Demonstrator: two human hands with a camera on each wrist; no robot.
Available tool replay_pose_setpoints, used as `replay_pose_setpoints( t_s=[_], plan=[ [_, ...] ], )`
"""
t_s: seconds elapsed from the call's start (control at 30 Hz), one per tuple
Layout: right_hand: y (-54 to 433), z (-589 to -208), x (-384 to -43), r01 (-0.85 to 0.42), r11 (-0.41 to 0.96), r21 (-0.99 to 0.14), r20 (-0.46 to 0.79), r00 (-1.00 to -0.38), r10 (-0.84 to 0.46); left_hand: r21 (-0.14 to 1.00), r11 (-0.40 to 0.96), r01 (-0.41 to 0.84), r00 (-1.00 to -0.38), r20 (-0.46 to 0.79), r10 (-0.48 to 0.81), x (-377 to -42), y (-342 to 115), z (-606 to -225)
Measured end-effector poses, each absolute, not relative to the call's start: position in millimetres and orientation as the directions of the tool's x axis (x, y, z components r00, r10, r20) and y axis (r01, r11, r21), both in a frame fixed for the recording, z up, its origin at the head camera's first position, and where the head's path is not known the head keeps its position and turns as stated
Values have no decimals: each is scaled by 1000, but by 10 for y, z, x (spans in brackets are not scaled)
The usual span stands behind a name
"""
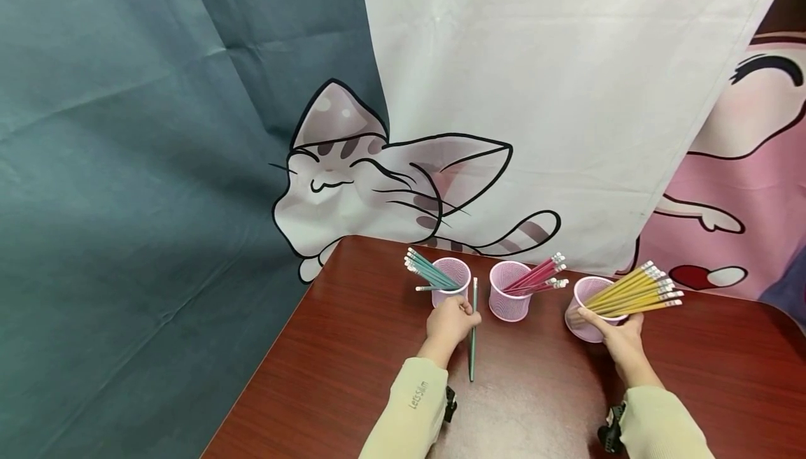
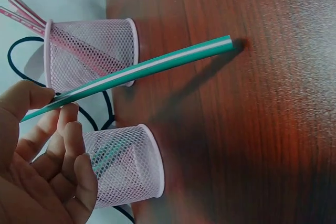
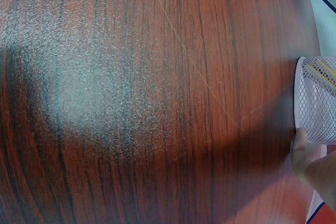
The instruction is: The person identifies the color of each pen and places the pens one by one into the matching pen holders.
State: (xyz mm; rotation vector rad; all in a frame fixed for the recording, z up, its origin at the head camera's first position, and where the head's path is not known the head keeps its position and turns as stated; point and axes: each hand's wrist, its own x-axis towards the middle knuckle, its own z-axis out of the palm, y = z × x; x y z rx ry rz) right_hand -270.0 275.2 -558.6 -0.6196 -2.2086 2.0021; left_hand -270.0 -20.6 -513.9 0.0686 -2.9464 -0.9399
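Observation:
My left hand (image 1: 448, 322) pinches a green pencil (image 1: 473, 354) between thumb and fingertips. In the left wrist view the pencil (image 2: 152, 66) slants over the table, its bare end casting a shadow. Just behind that hand stands a pink mesh pencil cup (image 1: 444, 297) with several green pencils (image 1: 431, 271) leaning left. My right hand (image 1: 625, 348) grips the right-hand mesh cup (image 1: 582, 325), thumb at its front and fingers round its right side. Several yellow pencils (image 1: 632, 292) lean out of it to the right. The right wrist view catches only part of this hand and cup.
Between the two hands, a third mesh cup (image 1: 508, 308) holds several dark pink pencils (image 1: 538, 276) leaning right. All the cups stand near the back of the brown wooden table (image 1: 529, 389). A cloth (image 1: 554, 95) with a cartoon cat hangs behind it.

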Motion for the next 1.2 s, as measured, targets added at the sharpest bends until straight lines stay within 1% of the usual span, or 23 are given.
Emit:
replay_pose_setpoints(
  t_s=[0.17, 0.4, 0.57, 0.8, 1.0, 1.2],
  plan=[
    [2764, -5605, -2719, 214, 27, -976, -191, -916, 352, 596, 803, -15, -994, 76, -75, -2713, -204, -5105],
    [2769, -5598, -2717, 233, 27, -972, -209, -915, 345, 634, 773, 19, -983, 152, -100, -2740, -208, -5032],
    [2775, -5603, -2717, 240, 46, -970, -210, -916, 342, 686, 727, 26, -979, 166, -121, -2763, -221, -4965],
    [2776, -5589, -2710, 243, 47, -969, -213, -916, 341, 726, 687, 34, -971, 187, -149, -2790, -242, -4878],
    [2777, -5580, -2702, 250, 44, -967, -222, -916, 335, 761, 642, 94, -946, 269, -181, -2802, -265, -4786],
    [2775, -5590, -2705, 244, 42, -969, -216, -918, 333, 808, 577, 118, -903, 329, -277, -2827, -303, -4701]
  ],
)
